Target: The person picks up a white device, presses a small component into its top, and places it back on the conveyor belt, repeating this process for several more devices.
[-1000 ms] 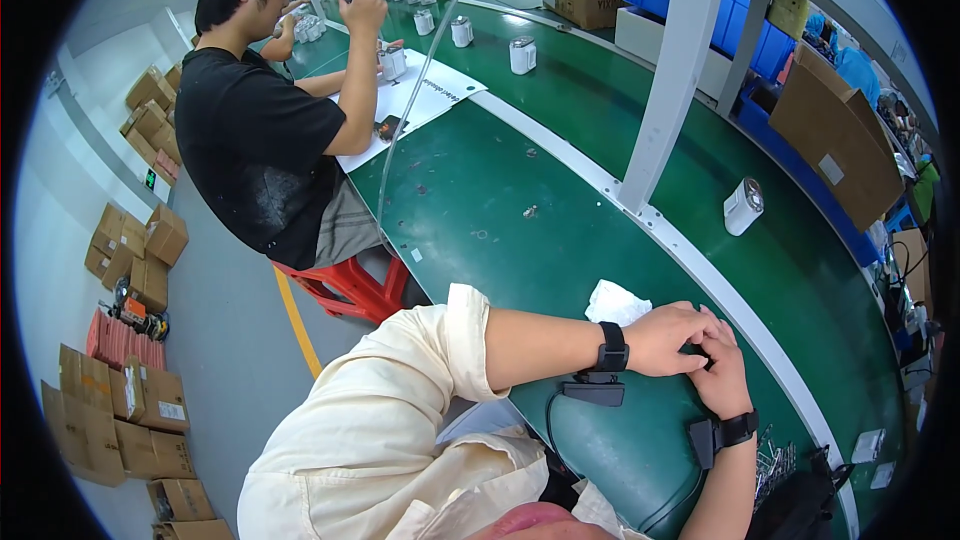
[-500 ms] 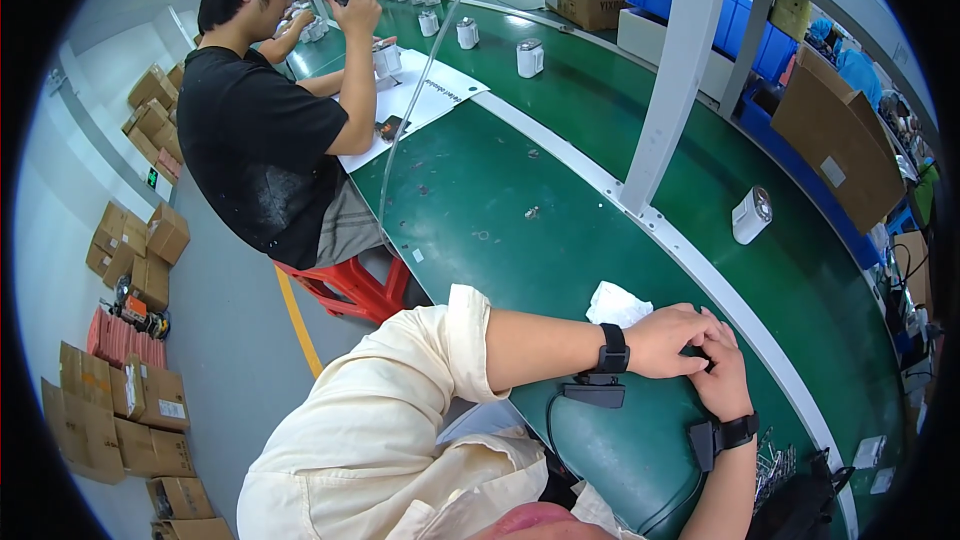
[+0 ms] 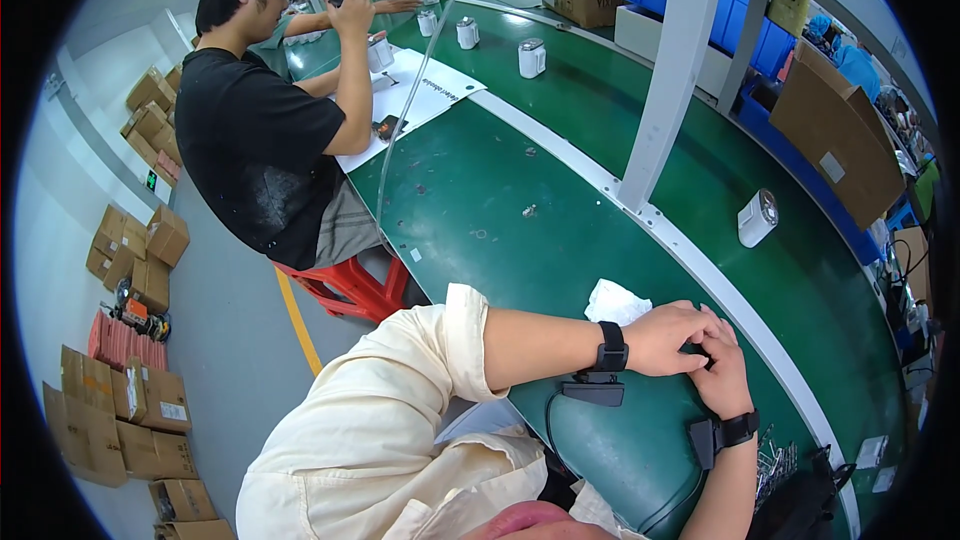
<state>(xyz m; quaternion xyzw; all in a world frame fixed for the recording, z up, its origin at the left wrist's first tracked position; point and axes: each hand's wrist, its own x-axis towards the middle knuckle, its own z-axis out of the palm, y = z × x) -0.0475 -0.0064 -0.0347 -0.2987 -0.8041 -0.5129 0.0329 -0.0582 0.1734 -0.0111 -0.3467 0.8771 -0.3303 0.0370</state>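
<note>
My left hand and my right hand rest together on the green table, fingers bent and touching over one another. Something dark shows in the small gap between them; whether it is an object or shadow I cannot make out. Each wrist wears a black strap with a black box, and a cable runs from it. Just beyond my left hand lies a crumpled white tissue. Past the pale rail, a white canister with a metallic top is on the green conveyor belt.
A co-worker in black sits at the far left on a red stool, holding a dark tool. More white canisters stand along the belt. A white post rises from the rail. Thin metal pieces lie beside my right forearm.
The nearest white canister has shifted slightly right and nearer along the belt. Beyond the seated co-worker, another person's arm now reaches toward the belt. My hands stay in place.
</note>
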